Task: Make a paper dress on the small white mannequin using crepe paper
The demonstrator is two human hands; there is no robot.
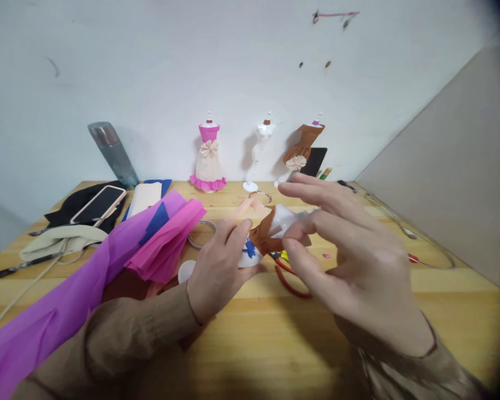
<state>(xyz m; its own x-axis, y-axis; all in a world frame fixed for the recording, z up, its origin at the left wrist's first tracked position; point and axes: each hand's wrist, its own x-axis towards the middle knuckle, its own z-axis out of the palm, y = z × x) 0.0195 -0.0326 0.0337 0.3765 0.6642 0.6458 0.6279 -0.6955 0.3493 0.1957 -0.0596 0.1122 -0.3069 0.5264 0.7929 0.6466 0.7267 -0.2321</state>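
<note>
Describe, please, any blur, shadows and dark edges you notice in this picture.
Head view: the right hand looks soft-edged, possibly from motion; the standing white dress form has a faint shadow on the wall; the picture's right corners darken.

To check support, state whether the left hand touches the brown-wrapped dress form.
Touching: the head view shows the left hand curled around the dress form.
</note>
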